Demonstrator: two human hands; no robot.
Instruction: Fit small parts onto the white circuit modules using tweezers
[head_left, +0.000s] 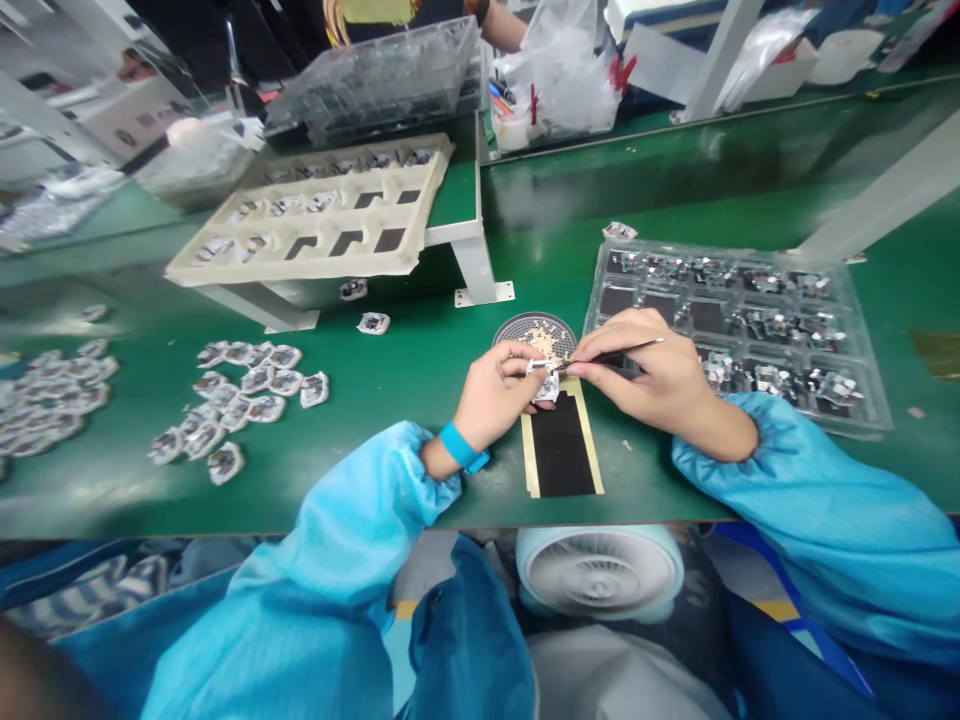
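Observation:
Between its thumb and fingers, my left hand (489,400) grips a small white plastic housing (543,381) with dark parts inside. My right hand (641,365) pinches dark tweezers (619,354), whose tip meets the right side of the housing. Just behind both hands is a round grey dish (517,325) holding many tiny beige pieces (546,338). Below the housing, a black pad (564,450) edged with yellow tape lies on the green table. My fingers hide part of the housing.
Many similar housings (232,410) lie in groups at left. A clear compartment tray (847,310) with small electronic parts sits at right. A cream tray (300,265) rests on a raised green shelf with metal legs (476,270). A person's arm (504,27) shows across the table.

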